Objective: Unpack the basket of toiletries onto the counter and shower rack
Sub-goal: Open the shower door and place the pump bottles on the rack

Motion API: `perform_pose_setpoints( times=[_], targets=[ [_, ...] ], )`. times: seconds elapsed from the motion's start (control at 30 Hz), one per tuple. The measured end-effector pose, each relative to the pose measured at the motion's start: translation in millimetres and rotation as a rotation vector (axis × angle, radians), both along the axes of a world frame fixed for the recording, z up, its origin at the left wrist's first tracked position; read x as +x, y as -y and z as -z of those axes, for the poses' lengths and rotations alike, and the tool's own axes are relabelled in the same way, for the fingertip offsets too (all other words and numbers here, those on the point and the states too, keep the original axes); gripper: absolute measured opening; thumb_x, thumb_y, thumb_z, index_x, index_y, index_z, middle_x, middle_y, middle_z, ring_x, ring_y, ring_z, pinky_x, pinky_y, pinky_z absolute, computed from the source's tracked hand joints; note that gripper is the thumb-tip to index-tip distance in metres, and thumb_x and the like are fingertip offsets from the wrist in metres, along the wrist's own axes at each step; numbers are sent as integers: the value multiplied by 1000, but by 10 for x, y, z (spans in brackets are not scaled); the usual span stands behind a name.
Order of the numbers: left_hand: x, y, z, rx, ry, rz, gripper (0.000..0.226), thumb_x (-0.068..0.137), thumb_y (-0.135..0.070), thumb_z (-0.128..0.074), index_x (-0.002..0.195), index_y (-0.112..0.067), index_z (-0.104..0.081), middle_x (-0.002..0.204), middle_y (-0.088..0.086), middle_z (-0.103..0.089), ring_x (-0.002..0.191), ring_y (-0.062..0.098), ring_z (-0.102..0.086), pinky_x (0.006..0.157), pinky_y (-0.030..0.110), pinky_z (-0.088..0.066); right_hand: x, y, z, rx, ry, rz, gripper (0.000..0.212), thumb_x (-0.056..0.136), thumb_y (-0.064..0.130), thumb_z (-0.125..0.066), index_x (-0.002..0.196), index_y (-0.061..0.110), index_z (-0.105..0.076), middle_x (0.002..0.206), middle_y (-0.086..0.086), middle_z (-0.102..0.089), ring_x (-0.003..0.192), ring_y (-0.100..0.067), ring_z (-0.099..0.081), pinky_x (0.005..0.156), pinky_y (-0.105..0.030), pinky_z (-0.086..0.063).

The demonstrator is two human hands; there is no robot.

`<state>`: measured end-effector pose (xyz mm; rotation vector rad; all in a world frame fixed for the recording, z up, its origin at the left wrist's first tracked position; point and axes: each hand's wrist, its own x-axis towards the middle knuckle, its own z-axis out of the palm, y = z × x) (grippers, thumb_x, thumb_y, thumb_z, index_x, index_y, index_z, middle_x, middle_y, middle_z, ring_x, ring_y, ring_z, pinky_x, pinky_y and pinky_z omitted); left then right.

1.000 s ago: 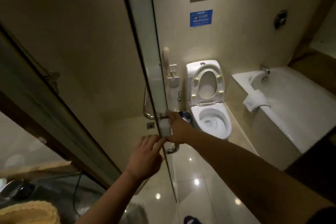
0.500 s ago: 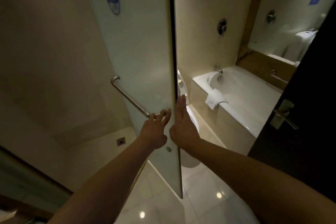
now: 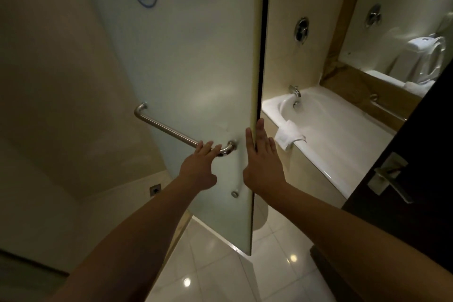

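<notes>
Resting the left hand (image 3: 198, 167) across the steel bar (image 3: 171, 131) near its lower mount, fingers almost straight, draped rather than wrapped. Pressing the right hand (image 3: 261, 159) flat at the free edge of the frosted glass door (image 3: 196, 68), fingers straight, one on the near face and the rest past the edge; holding nothing.

No sight of the basket or any toiletries, nor of counter or shower rack. Judging by that, not yet into the unpacking proper, only working the shower door.

Likely to pinch those right fingers, straddling the edge as now, if swung against a frame or wall. Likely to slide off the bar with so loose a hold, letting heavy glass swing free toward the bathtub (image 3: 318, 167), near the door's free edge, or toward the dark door (image 3: 416, 130) and its lever handle (image 3: 389, 179) at the right. Could chip at the lower corner, hanging close above the glossy floor tiles (image 3: 220, 277). Slippery underfoot too, if wet.

Beyond, a white towel (image 3: 288, 133) draped over the tub's near rim, apart from the glass.
</notes>
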<state>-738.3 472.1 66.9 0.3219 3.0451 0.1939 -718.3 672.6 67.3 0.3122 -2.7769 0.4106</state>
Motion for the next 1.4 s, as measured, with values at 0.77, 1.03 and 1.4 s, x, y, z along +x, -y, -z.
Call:
perform_pose_setpoints(
  times=[0.77,1.03,1.4],
  targets=[
    [-627,-414,-62,119,132,-121,100,78,-12,-61,154,-49,-7,165,-17,9,153,19,-5,103,47,-44,-969,-568,-30,337,-14,61,106,84,12,-63,155,7,16,156,-27,31,145,-39,28,122,-50,4],
    [-305,-103,159,25,92,-205,91,88,-25,-62,155,-45,-3,167,-2,-1,151,30,-14,113,56,-28,-1092,-59,-261,477,148,219,102,85,33,-59,155,0,8,149,-43,26,140,-55,27,117,-60,10],
    [1874,2363,105,87,60,-938,48,87,-35,-58,134,-27,-52,141,0,-49,121,27,-54,97,43,-47,-392,2610,11,510,284,-638,89,95,41,-52,157,5,2,164,-23,-1,151,-36,0,123,-46,-5]
  ],
)
